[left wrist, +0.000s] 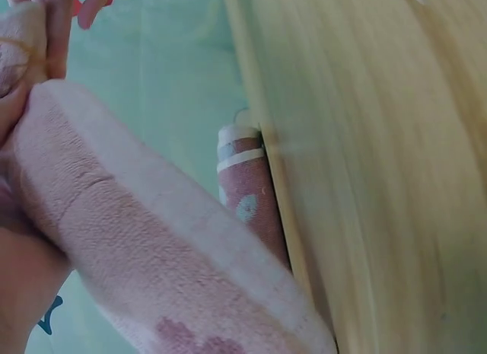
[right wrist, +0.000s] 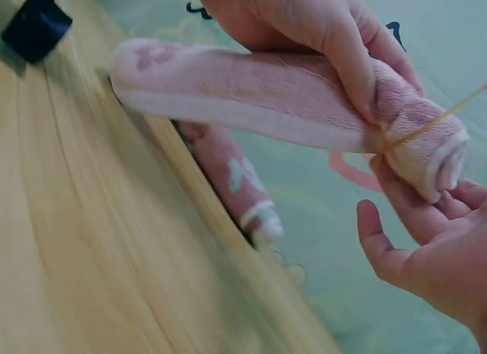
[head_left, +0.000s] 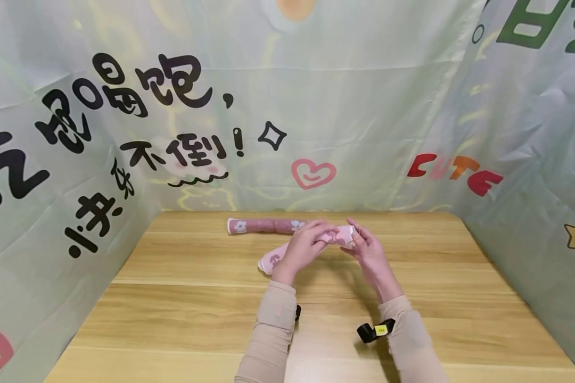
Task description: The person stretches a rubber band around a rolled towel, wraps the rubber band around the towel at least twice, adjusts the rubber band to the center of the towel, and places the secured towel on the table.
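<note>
Light pink towel is rolled, over the counter; left hand grips it. Rubber band is on near one end but stretched; banding looks unfinished. Right hand touches that end, can't tell if its fingers pinch. Darker roll lies behind.

A pale pink rolled towel, fuzzy in texture, has a whitish border running along its length and a darker mauve print near its free end. It slants over the wooden surface, the free end toward the lower left in the head view. A thin yellowish elastic band crosses it near the other end, drawn out straight; there the cloth is narrowed and wrinkled.
</note>
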Available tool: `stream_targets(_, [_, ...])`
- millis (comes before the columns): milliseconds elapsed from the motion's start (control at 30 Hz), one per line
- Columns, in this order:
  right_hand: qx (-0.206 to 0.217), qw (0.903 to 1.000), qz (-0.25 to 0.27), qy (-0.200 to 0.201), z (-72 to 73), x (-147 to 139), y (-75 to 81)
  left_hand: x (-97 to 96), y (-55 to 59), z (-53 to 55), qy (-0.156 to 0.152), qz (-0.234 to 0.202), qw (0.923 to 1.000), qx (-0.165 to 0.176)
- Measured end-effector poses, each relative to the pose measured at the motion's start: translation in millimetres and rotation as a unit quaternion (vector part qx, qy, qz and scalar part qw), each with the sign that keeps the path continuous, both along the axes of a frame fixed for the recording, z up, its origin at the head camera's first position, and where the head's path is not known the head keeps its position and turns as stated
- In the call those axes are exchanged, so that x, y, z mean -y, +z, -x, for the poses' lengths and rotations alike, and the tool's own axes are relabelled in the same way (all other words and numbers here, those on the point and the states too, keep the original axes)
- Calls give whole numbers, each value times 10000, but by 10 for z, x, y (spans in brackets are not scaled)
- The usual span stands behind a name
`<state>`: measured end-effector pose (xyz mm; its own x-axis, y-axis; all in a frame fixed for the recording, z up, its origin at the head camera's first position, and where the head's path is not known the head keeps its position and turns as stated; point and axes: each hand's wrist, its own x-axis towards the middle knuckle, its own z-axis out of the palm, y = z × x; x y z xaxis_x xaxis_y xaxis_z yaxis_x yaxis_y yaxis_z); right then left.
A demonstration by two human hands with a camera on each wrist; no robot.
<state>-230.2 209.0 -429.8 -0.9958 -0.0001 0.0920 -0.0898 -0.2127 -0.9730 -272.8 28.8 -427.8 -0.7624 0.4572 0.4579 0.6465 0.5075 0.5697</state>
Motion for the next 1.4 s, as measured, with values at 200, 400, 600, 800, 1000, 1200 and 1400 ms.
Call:
stream_targets(200, [-306, 9814, -1874, -275, 8, -44, 4, -36, 14, -15, -167, 479, 9987, -18])
stream_targets(400, [-638, 9526, -2959, -311, 10, -80, -49, -93, -4, -37, -305, 786, 9964, -46])
stream_targets(600, [-1212, 9220, -3659, -367, 22, -101, -143, -83, -26, -35, -257, 630, 9971, 352])
stream_targets(800, [-1397, 9276, -3458, -243, 17, -85, -164, -23, -34, -22, -372, 226, 9969, 657])
stream_targets(1000, [-928, 9453, -3124, -113, -66, 21, 10, 32, 17, -29, -449, -55, 9967, 679])
stream_targets(1200, [-813, 9525, -2930, -145, 65, -33, -194, 63, 42, -26, -450, 50, 9978, 491])
stream_targets(1400, [-904, 9623, -2566, 9, 53, -48, -209, 64, 44, -44, -230, 445, 9983, 285])
